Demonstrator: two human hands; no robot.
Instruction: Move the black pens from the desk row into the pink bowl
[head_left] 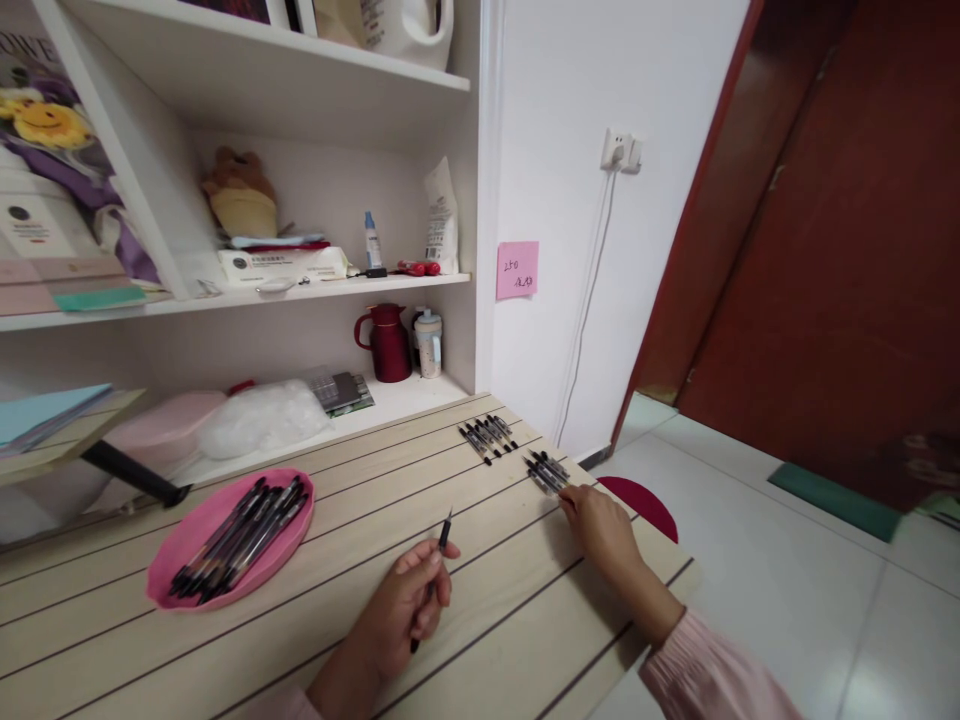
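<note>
Seeing L hand point(409, 595) grasp gel pen point(445, 531) right of pink tray point(282, 551), tip out prob. for protection, I can't tell if R hand point(604, 530), farther right, grips.

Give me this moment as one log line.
left hand: holding pen | right hand: at nearer pen group | pink tray: pens inside

From where I watch, my left hand point(409, 595) is turned palm inward, fingers curled tight and thumb bent across, its wrist point(356, 655) low in view. My right hand point(604, 530) reaches farther out, back upward, fingertips bunched, its forearm point(656, 605) slanting in from lower right.
</note>
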